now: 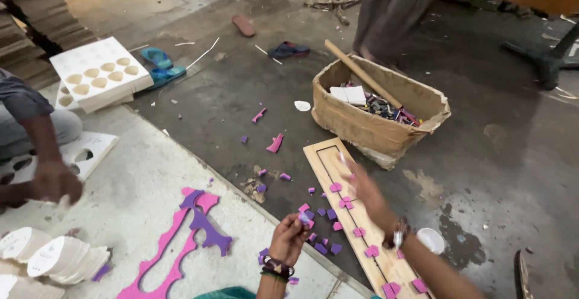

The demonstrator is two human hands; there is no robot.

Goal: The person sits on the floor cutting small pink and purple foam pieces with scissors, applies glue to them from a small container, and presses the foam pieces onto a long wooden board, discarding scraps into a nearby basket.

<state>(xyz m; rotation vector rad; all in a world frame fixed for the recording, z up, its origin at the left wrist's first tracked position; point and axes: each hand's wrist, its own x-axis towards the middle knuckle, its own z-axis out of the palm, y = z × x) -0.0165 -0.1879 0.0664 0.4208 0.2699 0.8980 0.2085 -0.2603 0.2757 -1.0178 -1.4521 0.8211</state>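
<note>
left hand [289, 234] is pinching shut on a small purple foam piece [304, 217], nearest the camera. right hand [368, 193] is hovering over the wooden board [338, 166], blurred, can't tell if fingers are apart or together. pink foam pieces [348, 202] are sitting along the board. looks like piece-by-piece placing; next move prob needs lining a piece w/ the board's groove. cardboard box [380, 124] is sitting beyond.

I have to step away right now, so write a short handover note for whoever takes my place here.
Left hand pinches a small purple foam piece. Right hand is blurred, open, over the wooden board. Done: about eight pink foam pieces sit along the board's groove. Left: loose purple bits lie on the floor beside the board; its upper end is bare.
</note>
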